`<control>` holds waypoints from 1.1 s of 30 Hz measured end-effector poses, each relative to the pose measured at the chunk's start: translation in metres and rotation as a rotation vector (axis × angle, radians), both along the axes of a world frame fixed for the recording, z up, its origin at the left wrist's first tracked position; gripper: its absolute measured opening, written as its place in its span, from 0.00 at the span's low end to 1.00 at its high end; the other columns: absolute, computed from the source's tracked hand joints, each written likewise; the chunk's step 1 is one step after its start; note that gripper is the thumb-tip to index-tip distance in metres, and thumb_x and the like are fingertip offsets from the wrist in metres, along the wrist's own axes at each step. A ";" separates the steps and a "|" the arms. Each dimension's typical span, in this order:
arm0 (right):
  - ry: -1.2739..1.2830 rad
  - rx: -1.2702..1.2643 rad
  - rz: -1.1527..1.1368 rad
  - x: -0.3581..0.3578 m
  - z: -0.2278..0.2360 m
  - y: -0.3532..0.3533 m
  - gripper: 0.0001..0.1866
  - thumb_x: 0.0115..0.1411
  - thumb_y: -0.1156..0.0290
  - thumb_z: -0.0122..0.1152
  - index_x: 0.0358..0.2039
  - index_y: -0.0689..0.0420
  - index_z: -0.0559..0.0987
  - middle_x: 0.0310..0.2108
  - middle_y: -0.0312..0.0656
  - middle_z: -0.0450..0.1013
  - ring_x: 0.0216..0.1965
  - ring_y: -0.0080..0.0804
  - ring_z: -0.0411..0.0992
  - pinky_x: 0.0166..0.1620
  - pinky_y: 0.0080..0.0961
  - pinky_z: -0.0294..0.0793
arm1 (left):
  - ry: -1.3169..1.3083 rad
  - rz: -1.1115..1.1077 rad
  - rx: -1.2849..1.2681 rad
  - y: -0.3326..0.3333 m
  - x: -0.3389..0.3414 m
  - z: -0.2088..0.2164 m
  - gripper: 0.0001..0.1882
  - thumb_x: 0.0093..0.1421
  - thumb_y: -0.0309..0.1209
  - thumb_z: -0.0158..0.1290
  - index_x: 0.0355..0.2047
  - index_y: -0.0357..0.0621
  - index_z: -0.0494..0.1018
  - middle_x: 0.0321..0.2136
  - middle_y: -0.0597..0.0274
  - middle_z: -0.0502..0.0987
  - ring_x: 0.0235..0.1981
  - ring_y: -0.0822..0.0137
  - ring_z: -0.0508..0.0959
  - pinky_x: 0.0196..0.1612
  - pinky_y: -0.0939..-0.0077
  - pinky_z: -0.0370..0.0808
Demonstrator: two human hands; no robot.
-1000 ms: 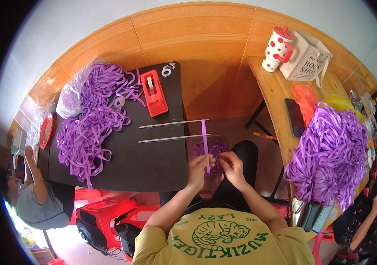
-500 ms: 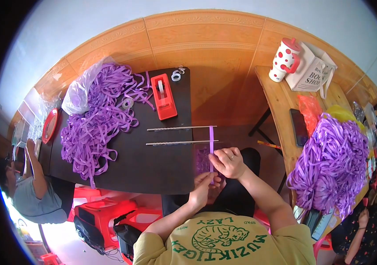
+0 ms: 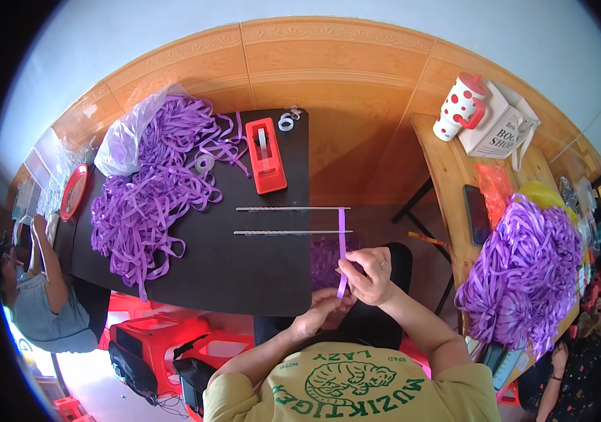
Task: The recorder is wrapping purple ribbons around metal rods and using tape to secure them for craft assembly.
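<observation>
A narrow strip of purple ribbon (image 3: 342, 246) runs straight up from the hands, crossing the ends of two thin metal rods (image 3: 286, 220) that lie parallel at the near right edge of the black tabletop (image 3: 195, 274). The right hand (image 3: 371, 276) has its fingers pinched on the ribbon's lower part, and the left hand (image 3: 321, 311), just below, closes its fingers on the ribbon's bottom end. Beyond the rods sits a red tape dispenser (image 3: 266, 155), with small clear tape rolls (image 3: 286, 122) near the tabletop's far edge. A big tangled heap of purple ribbon (image 3: 152, 190) covers the tabletop's left side, beside a clear plastic bag (image 3: 123, 141). On the wooden side table (image 3: 448, 176) at right lies another purple ribbon pile (image 3: 525, 274), with a white red-dotted jug (image 3: 461, 107) behind it.
</observation>
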State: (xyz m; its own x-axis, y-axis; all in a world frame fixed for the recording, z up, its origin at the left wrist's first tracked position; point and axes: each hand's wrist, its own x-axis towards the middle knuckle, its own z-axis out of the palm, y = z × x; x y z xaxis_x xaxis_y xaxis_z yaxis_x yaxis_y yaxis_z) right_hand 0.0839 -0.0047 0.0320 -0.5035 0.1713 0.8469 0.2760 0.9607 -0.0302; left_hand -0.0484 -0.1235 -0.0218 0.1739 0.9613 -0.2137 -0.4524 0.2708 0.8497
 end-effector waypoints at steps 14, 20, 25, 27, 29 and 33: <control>0.274 -0.779 0.278 -0.052 0.022 0.110 0.06 0.54 0.80 0.58 0.22 0.65 0.72 0.28 0.42 0.70 0.27 0.30 0.69 0.29 0.24 0.64 | 0.200 0.633 0.041 0.095 0.020 -0.037 0.16 0.64 0.31 0.46 0.50 0.40 0.68 0.41 0.61 0.75 0.37 0.76 0.72 0.37 0.84 0.68; 0.116 -1.178 0.230 -0.046 -0.014 0.138 0.09 0.52 0.78 0.61 0.18 0.65 0.72 0.20 0.35 0.67 0.23 0.19 0.63 0.27 0.19 0.59 | 0.451 0.827 0.242 0.127 0.025 -0.016 0.23 0.61 0.22 0.45 0.57 0.39 0.60 0.47 0.57 0.70 0.42 0.72 0.71 0.45 0.79 0.68; 0.202 -1.667 0.290 -0.049 -0.029 0.135 0.09 0.51 0.78 0.61 0.16 0.61 0.75 0.18 0.32 0.69 0.23 0.19 0.64 0.29 0.20 0.61 | 0.404 0.847 0.429 0.144 0.021 -0.016 0.26 0.59 0.16 0.44 0.59 0.42 0.60 0.51 0.57 0.65 0.49 0.66 0.69 0.51 0.76 0.66; 0.269 -1.804 0.334 -0.052 -0.028 0.133 0.06 0.51 0.79 0.59 0.18 0.62 0.77 0.18 0.35 0.72 0.25 0.20 0.68 0.31 0.19 0.65 | 0.484 0.868 0.446 0.151 0.016 -0.020 0.25 0.59 0.16 0.44 0.58 0.41 0.62 0.52 0.58 0.64 0.50 0.66 0.68 0.52 0.76 0.66; 0.255 -1.837 0.357 -0.044 -0.046 0.144 0.05 0.51 0.79 0.58 0.19 0.63 0.78 0.20 0.37 0.73 0.27 0.23 0.70 0.33 0.20 0.67 | 0.559 0.880 0.469 0.155 0.018 -0.016 0.24 0.59 0.16 0.43 0.57 0.41 0.63 0.52 0.58 0.63 0.51 0.65 0.67 0.52 0.75 0.66; 0.247 -1.991 0.454 -0.041 -0.056 0.140 0.05 0.54 0.73 0.60 0.25 0.60 0.78 0.24 0.36 0.74 0.28 0.26 0.71 0.35 0.24 0.70 | 0.646 0.864 0.431 0.154 0.016 -0.016 0.16 0.60 0.18 0.44 0.47 0.39 0.71 0.53 0.58 0.62 0.53 0.65 0.66 0.53 0.74 0.66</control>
State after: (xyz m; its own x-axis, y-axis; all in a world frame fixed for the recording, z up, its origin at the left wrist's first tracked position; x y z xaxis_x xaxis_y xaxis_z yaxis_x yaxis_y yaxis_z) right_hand 0.0429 0.1357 -0.0244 -0.6951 0.6686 -0.2642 -0.0944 -0.4492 -0.8885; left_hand -0.0323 0.0310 -0.0378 -0.5971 0.7213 0.3509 0.2064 -0.2846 0.9362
